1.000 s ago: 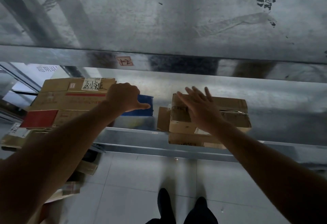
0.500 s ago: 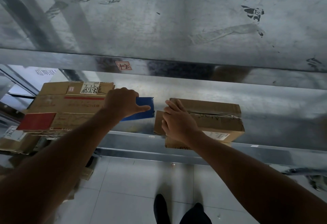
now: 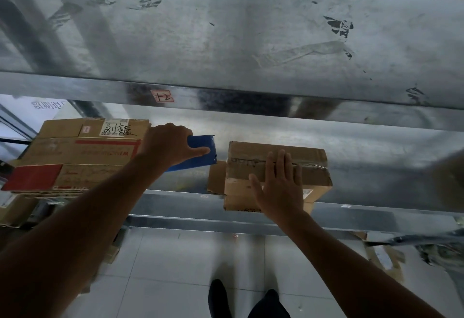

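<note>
Here, steel shelf (image 3: 376, 167) bears cardboard box (image 3: 247, 153); pale tiled floor (image 3: 163, 267) below.

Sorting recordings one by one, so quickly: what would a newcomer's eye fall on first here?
The left hand grips a blue panel at the metal shelf, mid-frame. Just right of it, the right hand lies flat on a taped cardboard box at the shelf's front edge. A stack of labelled cartons fills the shelf's left end.
</note>
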`<action>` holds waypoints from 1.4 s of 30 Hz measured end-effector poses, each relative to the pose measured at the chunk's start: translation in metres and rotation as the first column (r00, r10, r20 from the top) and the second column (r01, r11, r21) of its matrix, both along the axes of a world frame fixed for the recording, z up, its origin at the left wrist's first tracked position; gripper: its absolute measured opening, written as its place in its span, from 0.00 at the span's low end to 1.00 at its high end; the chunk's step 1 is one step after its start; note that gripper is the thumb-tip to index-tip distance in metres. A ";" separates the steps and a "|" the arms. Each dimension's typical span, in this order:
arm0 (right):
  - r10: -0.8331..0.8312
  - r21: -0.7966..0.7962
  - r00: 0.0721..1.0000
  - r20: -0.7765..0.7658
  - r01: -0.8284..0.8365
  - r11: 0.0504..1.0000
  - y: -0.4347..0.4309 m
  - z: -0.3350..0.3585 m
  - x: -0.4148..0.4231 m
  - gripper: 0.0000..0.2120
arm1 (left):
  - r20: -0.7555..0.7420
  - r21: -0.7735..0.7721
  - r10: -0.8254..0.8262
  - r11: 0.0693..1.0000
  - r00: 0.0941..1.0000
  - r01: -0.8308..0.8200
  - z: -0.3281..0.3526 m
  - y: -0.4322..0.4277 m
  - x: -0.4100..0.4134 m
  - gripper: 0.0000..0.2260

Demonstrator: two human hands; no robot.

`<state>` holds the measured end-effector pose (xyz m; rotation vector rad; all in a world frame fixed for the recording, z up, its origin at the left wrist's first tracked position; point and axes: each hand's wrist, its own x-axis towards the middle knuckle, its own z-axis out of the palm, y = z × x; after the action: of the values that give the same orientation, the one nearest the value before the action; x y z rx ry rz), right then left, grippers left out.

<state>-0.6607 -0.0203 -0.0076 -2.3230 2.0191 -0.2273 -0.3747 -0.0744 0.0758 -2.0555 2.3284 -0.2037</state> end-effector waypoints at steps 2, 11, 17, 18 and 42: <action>0.002 -0.011 1.000 0.013 -0.002 1.000 0.000 -0.006 -0.001 0.41 | -0.020 0.002 -0.011 1.000 1.000 0.011 -0.002 -0.003 -0.008 0.31; 0.192 0.053 0.981 0.020 -0.193 0.980 -0.021 0.004 -0.031 0.46 | -0.093 -0.002 -0.051 0.999 0.994 0.051 -0.002 -0.009 -0.016 0.30; 0.282 0.036 0.957 -0.060 -0.281 0.959 -0.021 -0.002 -0.039 0.45 | -0.140 -0.043 0.007 0.999 0.990 -0.013 0.006 -0.007 -0.009 0.32; 0.283 -0.001 0.957 -0.061 -0.284 0.959 -0.020 -0.005 -0.038 0.45 | -0.146 -0.054 0.008 0.998 0.989 -0.016 0.006 -0.007 -0.010 0.31; 0.123 -0.019 0.990 0.076 -0.122 0.992 -0.039 0.001 0.034 0.52 | -0.116 -0.039 0.050 0.998 0.992 -0.055 0.002 0.010 0.002 0.28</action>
<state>-0.6270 -0.0593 -0.0064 -2.3966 1.8388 -0.3201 -0.3723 -0.0640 0.0781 -2.2023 2.3496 -0.1376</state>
